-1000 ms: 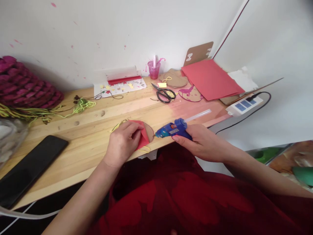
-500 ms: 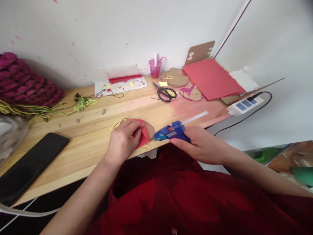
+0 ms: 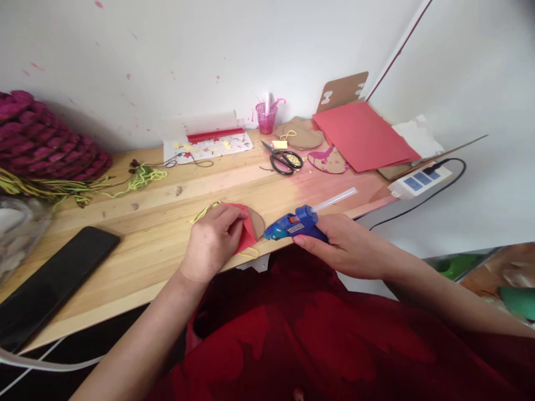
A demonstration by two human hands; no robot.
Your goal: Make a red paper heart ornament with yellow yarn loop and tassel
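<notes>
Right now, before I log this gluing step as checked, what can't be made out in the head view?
All in the head view:
The red paper is mostly covered by the left hand, so its shape is hidden.
On the glue gun, the trigger is hidden inside the right hand. Nozzle contact with the brown card is too small to tell.
The phone is cut off by the left edge.

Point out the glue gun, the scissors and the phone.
glue gun [image 3: 292,224]: head view, on the blue barrel.
scissors [image 3: 273,156]: head view, near the pivot.
phone [image 3: 54,281]: head view, on the dark screen.
</notes>
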